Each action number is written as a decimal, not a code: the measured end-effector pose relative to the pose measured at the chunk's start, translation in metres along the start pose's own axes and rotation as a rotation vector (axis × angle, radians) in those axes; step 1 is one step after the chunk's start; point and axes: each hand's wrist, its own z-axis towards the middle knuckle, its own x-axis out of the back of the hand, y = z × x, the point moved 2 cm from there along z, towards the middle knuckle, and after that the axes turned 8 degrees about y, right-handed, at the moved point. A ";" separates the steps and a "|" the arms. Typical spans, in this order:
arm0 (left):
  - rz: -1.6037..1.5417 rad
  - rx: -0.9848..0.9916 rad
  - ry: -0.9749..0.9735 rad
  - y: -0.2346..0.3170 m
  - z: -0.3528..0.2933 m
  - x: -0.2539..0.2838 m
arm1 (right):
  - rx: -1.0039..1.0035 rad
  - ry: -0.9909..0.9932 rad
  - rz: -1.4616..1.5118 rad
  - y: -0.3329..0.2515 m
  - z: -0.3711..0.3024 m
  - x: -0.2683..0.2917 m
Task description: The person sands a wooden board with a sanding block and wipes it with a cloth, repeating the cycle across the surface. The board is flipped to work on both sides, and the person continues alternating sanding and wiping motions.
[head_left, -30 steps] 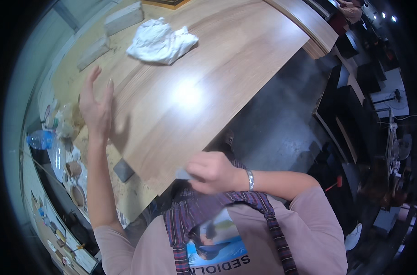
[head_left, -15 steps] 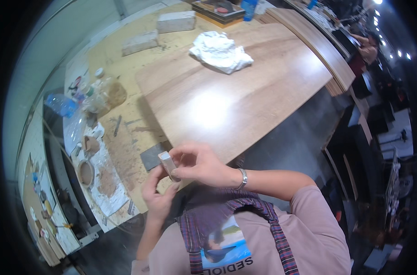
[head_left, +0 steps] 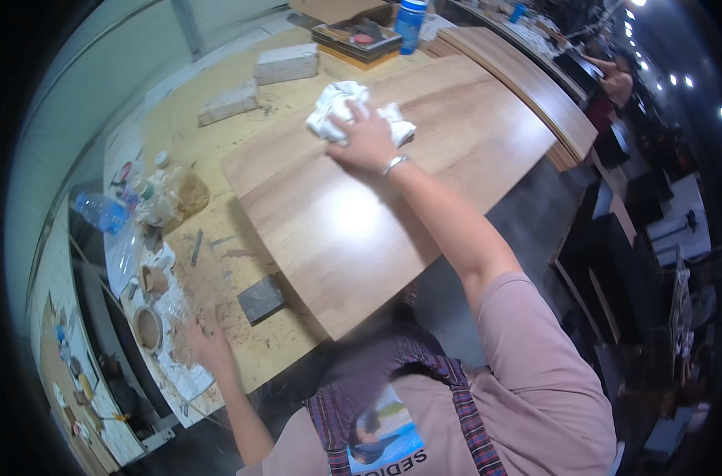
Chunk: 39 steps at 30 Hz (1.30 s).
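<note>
My right hand [head_left: 364, 144] reaches across a wood-grain board [head_left: 297, 262] and grips a crumpled white cloth [head_left: 329, 107] lying on it, fingers pressed into the folds. Low at the left, my left hand [head_left: 210, 347] is over a white sheet [head_left: 194, 382] strewn with brown powder, near a round brown tub [head_left: 147, 327]. Its fingers are smeared by motion, and whether anything is in them does not show. Between that hand and the board lies a dark grey flat block [head_left: 262, 300] on the yellowish table [head_left: 286, 349].
Two whitish blocks [head_left: 287, 63] lie behind the board, near an open box of odds and ends [head_left: 357, 41] and a blue canister [head_left: 409, 26]. Plastic bottles [head_left: 188, 186] crowd the left side. Stacked boards [head_left: 504, 75] stand at the right; another person [head_left: 612, 83] is far off.
My hands have parted from the small block they both held. The right went forward onto the cloth, the left moved left to the powdered sheet. The small block is no longer visible.
</note>
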 end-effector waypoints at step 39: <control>-0.694 -0.067 -0.239 0.417 0.032 0.050 | -0.290 0.566 -0.344 0.453 -0.173 0.136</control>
